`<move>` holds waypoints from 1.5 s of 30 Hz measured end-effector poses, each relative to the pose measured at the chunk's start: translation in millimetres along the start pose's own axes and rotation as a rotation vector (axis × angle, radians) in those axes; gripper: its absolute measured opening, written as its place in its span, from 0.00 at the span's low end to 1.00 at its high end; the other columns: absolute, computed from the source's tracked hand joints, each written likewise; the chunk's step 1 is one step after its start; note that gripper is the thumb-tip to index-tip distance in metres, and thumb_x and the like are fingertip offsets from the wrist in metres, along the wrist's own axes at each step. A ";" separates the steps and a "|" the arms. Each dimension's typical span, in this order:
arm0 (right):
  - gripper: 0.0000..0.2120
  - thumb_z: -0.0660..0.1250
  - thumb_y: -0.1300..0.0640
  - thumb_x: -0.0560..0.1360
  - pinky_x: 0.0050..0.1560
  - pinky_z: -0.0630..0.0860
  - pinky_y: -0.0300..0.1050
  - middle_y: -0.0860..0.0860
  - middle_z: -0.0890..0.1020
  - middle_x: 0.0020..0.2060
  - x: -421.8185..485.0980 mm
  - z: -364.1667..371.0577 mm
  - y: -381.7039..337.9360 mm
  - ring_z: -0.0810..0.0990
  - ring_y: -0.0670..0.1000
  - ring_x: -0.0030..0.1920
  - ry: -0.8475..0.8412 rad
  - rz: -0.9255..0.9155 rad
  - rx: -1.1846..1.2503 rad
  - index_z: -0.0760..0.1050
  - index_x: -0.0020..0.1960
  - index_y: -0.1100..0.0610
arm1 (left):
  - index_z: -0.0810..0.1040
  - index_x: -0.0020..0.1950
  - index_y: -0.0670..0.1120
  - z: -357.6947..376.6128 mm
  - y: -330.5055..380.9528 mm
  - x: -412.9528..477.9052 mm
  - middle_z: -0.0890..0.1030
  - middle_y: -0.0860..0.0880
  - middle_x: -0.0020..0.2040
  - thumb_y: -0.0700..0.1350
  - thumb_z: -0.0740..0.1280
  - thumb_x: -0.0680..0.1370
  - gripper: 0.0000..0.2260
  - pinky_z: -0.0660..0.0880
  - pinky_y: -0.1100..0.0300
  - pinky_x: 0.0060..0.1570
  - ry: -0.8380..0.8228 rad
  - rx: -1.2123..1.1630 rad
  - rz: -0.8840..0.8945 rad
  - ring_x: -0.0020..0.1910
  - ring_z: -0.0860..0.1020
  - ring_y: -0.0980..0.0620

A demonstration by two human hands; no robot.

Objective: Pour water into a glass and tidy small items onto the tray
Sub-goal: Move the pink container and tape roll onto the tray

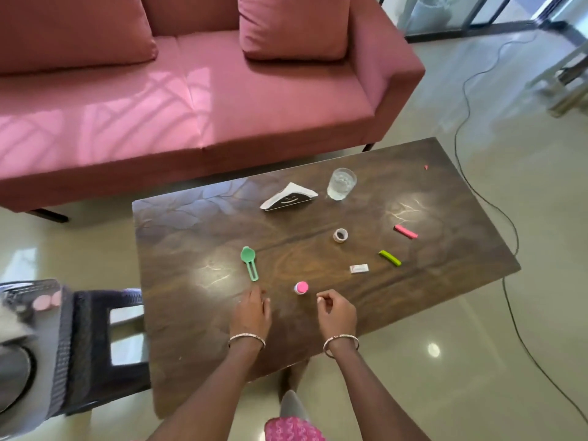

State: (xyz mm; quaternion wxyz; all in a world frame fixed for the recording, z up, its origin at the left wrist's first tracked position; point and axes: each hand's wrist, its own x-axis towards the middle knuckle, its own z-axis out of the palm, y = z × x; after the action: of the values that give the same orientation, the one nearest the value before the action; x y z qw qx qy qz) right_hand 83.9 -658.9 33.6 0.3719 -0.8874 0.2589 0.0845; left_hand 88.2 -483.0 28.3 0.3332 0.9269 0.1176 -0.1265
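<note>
Head view: the glass (342, 183) stands far on the worktop (178, 249), holding water. The left hand (251, 310) lies flat and empty near the green spoon (249, 262). The right hand (337, 308) is loosely curled and empty. Grip the pink-capped bottle (301, 287) by its sides. No tray is visible.

The glass (341, 183) stands right of the napkin holder (289, 196) on the table (191, 329).
</note>
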 end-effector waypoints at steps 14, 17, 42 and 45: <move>0.15 0.67 0.62 0.74 0.56 0.76 0.50 0.56 0.82 0.52 194.8 -24.7 41.6 0.81 0.58 0.54 -0.120 0.010 -0.153 0.77 0.61 0.57 | 0.66 0.66 0.50 113.7 41.8 69.3 0.68 0.49 0.64 0.50 0.72 0.72 0.25 0.74 0.50 0.55 -0.350 0.238 -0.178 0.56 0.77 0.42; 0.24 0.69 0.62 0.73 0.62 0.71 0.49 0.56 0.76 0.62 232.5 -11.7 37.6 0.76 0.58 0.63 -0.161 -0.032 -0.230 0.71 0.68 0.56 | 0.67 0.65 0.52 130.1 37.3 83.9 0.68 0.51 0.63 0.48 0.72 0.72 0.25 0.76 0.49 0.51 -0.365 0.240 -0.182 0.55 0.77 0.43; 0.15 0.74 0.54 0.67 0.45 0.72 0.46 0.53 0.82 0.44 117.9 51.1 6.9 0.80 0.57 0.46 -0.328 -0.204 -0.276 0.75 0.50 0.56 | 0.70 0.53 0.46 45.5 -20.3 50.8 0.80 0.45 0.48 0.48 0.65 0.75 0.10 0.73 0.51 0.41 -0.071 0.110 -0.224 0.47 0.78 0.40; 0.15 0.73 0.55 0.66 0.42 0.71 0.45 0.52 0.82 0.42 76.2 65.6 -10.2 0.81 0.57 0.44 -0.336 -0.225 -0.247 0.73 0.50 0.56 | 0.69 0.54 0.46 21.6 -40.6 31.5 0.80 0.44 0.47 0.46 0.67 0.73 0.12 0.68 0.54 0.37 -0.015 0.070 -0.238 0.46 0.78 0.39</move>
State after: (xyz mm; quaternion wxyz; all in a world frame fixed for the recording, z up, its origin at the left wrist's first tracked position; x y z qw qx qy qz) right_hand 156.9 -637.0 -32.7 0.3053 -0.9230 0.0805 0.2200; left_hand 102.2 -462.3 -21.5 0.2839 0.9166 0.2197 -0.1762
